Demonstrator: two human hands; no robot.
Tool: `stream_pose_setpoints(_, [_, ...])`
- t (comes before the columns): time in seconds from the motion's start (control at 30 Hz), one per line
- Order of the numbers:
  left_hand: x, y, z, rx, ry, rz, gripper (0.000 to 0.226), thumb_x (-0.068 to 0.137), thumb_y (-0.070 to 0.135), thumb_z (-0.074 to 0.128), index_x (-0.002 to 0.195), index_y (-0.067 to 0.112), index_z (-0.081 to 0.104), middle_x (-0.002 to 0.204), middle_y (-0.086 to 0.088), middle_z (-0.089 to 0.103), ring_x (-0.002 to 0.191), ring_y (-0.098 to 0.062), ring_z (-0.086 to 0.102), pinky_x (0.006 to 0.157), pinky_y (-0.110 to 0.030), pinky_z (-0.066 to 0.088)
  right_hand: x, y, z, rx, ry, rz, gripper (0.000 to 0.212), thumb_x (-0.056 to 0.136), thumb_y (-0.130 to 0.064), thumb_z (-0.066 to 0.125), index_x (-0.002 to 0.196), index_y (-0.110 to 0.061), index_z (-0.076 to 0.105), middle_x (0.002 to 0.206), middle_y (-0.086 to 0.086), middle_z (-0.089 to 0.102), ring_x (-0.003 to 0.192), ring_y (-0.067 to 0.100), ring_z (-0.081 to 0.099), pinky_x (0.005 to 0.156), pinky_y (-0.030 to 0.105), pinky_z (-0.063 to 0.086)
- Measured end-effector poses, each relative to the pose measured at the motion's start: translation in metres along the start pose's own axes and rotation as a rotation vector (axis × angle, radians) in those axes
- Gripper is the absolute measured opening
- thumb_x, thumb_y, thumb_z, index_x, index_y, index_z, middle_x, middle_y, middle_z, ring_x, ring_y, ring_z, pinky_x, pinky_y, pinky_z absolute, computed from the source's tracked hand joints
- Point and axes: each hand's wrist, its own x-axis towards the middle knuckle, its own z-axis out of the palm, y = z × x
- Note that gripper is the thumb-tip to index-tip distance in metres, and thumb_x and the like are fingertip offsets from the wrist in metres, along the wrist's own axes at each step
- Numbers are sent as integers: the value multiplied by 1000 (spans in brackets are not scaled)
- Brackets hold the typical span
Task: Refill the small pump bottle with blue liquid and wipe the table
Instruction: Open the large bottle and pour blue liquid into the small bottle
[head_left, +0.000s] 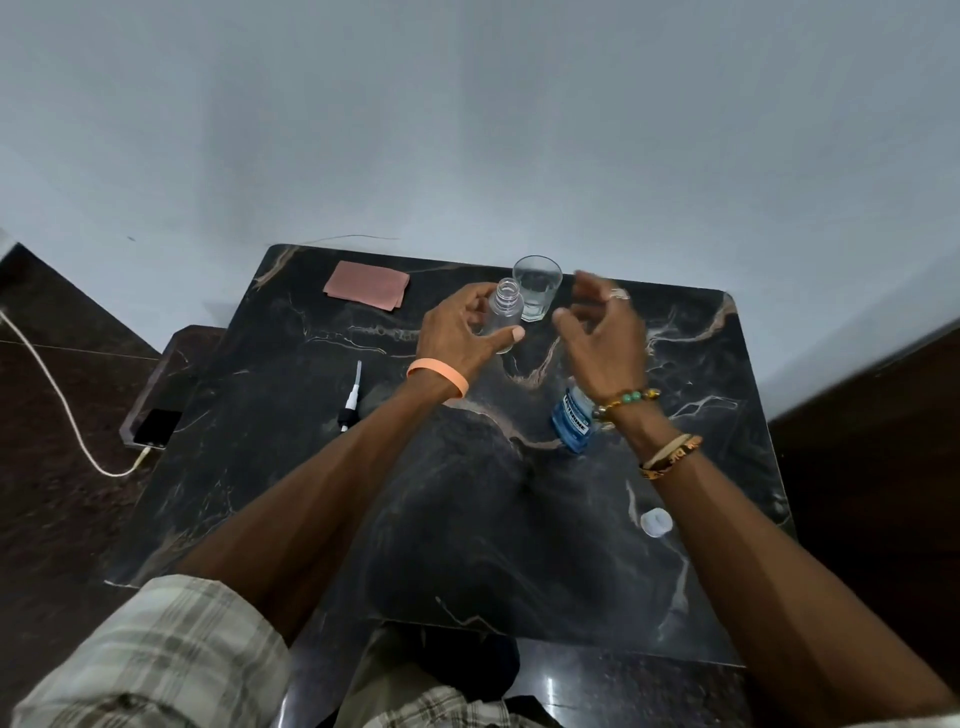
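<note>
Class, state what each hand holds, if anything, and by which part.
The left hand grips the bottle round its body; the right hand holds nothing.

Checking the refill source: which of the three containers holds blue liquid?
The labelled bottle nearest the person; the small bottle and glass look clear.

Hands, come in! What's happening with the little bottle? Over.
Left hand gripping small clear plastic bottle, neck open, looks empty. Right hand open, holding nothing. Blue mouthwash bottle stands under right wrist, easy to bump.
</note>
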Motion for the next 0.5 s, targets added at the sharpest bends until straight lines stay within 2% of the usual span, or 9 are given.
stream_pose_setpoints(0.07, [-1, 0, 0, 3, 9, 0, 56, 65, 37, 86, 115, 29, 62, 108, 9, 68, 92, -8, 64, 76, -18, 51, -3, 10, -20, 86, 95, 1, 62, 81, -34, 74, 136, -21, 48, 122, -6, 58, 103, 8, 57, 78, 15, 51])
stream_pose_setpoints(0.13, [-2, 0, 0, -10, 9, -3, 57, 64, 36, 86, 115, 28, 61, 111, 5, 68, 96, -10, 64, 80, -22, 53, -7, 26, -38, 131, 123, 36, 82, 70, -46, 82, 138, -22, 44, 131, -2, 55, 110, 11, 56, 84, 20, 52])
stream_pose_setpoints(0.23, [-5, -1, 1, -31, 12, -5, 57, 64, 31, 87, 115, 27, 61, 109, 6, 68, 94, -9, 65, 83, -25, 55, -18, 55, -48, 71, 18, 94, 108, 54, -58, 86, 143, -21, 38, 140, 5, 49, 121, 18, 52, 93, 33, 52])
stream_pose_setpoints(0.3, [-7, -1, 4, -33, 4, -12, 58, 64, 29, 87, 116, 26, 61, 110, 4, 69, 94, -9, 66, 82, -25, 56, -28, 75, -47, 28, -43, 113, 119, 46, -66, 85, 145, -21, 36, 145, 7, 46, 127, 20, 48, 98, 36, 49])
stream_pose_setpoints(0.4, [-12, 0, 8, -30, -5, -22, 60, 65, 30, 87, 118, 24, 59, 112, 2, 68, 94, -10, 66, 81, -25, 57, -44, 101, -39, 51, -50, 169, 129, 38, -69, 87, 146, -22, 33, 148, 6, 42, 133, 19, 43, 105, 38, 44])
stream_pose_setpoints(0.5, [-16, -2, 11, -22, -4, -48, 63, 64, 30, 87, 119, 21, 56, 113, 0, 68, 95, -12, 66, 82, -27, 57, -55, 121, -26, 70, -51, 226, 133, 33, -65, 89, 145, -20, 34, 147, 4, 43, 130, 17, 45, 105, 34, 43])
